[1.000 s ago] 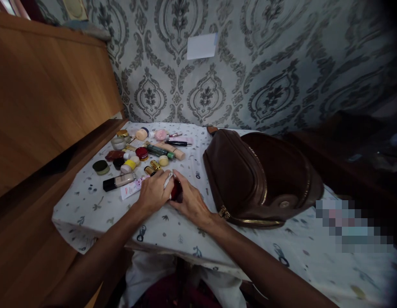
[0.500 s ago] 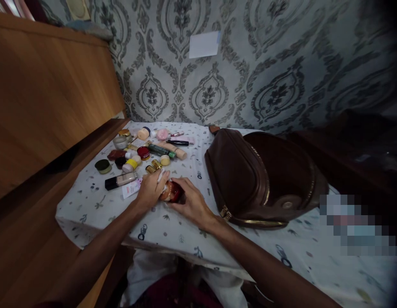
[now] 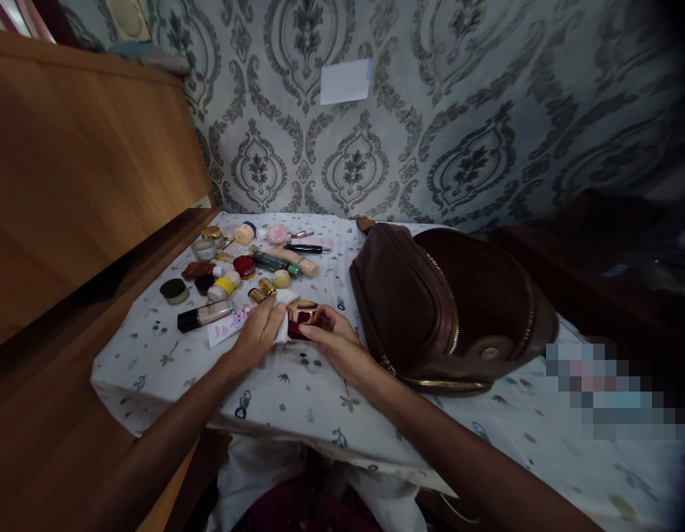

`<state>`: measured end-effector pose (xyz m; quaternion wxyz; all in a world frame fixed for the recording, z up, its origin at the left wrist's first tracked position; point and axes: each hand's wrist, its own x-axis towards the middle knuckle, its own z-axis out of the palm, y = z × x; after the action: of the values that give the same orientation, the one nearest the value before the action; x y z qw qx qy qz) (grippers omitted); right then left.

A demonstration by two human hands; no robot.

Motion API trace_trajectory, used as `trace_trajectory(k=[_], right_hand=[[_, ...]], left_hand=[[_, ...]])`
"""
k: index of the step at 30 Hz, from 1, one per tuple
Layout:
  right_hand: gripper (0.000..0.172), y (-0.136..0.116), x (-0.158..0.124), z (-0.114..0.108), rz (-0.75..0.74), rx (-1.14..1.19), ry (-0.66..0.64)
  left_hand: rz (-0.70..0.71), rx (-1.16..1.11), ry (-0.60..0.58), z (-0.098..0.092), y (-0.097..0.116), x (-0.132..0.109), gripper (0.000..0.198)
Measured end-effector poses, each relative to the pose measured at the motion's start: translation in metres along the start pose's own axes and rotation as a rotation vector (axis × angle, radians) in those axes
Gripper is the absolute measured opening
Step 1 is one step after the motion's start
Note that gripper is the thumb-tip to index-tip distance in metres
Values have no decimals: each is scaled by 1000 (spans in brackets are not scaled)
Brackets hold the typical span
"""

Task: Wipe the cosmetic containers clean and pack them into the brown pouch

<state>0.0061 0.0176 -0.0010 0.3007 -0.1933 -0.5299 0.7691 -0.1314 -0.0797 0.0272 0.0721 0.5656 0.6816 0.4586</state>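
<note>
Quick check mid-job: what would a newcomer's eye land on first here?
Probably the big brown bag, to the right on the tablecloth. Next, the red-and-gold container in the right hand, with the white cloth at the left hand. Then the cluster of cosmetics, to the left.

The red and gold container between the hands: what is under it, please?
The patterned tablecloth shows on the near side, between left hand and right hand. The spot directly beneath the red and gold container is covered, so contact is unclear.
</note>
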Motion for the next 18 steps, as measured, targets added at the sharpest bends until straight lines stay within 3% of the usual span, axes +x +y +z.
trace_trajectory(k=[5,10,14,18], right_hand=[[37,-4,0,1,130,231,-38],[33,-4,2,-1,127,263,-15],[36,0,4,-1,97,273,-20],[38,2,3,-1,73,289,-22]], left_hand=[[18,227,110,1,-6,0,33],[99,553,115,0,-12,0,21],[109,386,195,2,-7,-2,24],[172,314,136,6,-4,-3,21]])
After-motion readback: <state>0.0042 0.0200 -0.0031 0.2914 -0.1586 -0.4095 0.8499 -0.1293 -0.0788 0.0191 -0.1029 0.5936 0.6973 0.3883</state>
